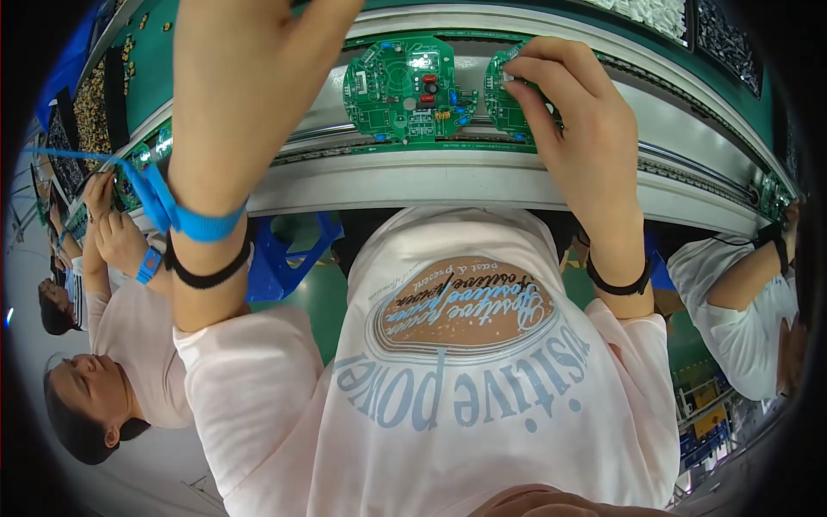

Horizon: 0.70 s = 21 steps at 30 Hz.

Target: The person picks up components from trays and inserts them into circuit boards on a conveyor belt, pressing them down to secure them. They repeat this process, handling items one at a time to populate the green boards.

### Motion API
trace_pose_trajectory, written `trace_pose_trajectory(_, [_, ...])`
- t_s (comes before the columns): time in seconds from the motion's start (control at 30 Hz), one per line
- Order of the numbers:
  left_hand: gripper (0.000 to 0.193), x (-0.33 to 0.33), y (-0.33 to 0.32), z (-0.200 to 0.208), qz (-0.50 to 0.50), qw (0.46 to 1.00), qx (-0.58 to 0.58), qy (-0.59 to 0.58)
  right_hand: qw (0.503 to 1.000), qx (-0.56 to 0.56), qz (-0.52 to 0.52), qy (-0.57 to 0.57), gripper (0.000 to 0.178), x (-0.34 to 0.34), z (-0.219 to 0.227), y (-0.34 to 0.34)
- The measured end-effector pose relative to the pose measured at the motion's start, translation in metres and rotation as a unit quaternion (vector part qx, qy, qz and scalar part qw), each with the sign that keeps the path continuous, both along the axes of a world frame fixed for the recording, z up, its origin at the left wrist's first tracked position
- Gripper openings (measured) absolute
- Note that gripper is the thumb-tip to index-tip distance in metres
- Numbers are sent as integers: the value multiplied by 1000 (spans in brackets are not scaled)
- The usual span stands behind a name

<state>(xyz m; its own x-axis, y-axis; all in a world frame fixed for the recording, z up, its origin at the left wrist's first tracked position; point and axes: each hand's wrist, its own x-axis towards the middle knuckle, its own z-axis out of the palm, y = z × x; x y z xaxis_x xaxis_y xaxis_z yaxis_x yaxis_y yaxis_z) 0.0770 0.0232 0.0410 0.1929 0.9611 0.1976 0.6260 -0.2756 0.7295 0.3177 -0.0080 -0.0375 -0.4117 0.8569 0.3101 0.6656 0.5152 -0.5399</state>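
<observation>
My right hand is closed in a pinch over the right-hand green circuit board. Between thumb and index finger is a small white component, held at the board's surface; its exact kind is too small to tell. The hand covers much of that board. To its left lies another green circuit board, fitted with red, blue and black parts. My left hand reaches up past the top edge of the view, left of this board. Its fingers are out of sight. A blue wrist strap is around the left wrist.
Both boards sit on a conveyor with a pale metal rail along its near side. Bins of white parts and dark parts stand at the far right. Co-workers' hands are at the line on the left; another person is at right.
</observation>
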Motion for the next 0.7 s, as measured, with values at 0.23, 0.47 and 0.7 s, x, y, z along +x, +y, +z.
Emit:
trace_pose_trajectory(0.23, [24, -34, -35, -36, 10, 989, -78, -122, 998, 36, 2, -47, 15, -3, 3, -4])
trace_pose_trajectory(0.47, [16, -28, -55, -42, 52, 982, -154, -98, 996, 49, 15, -76, 18, -1, 6, -6])
trace_pose_trajectory(0.7, [12, -25, -63, -53, 81, 992, -98, -3, 996, 24, 17, -79, 25, 62, 63, -6])
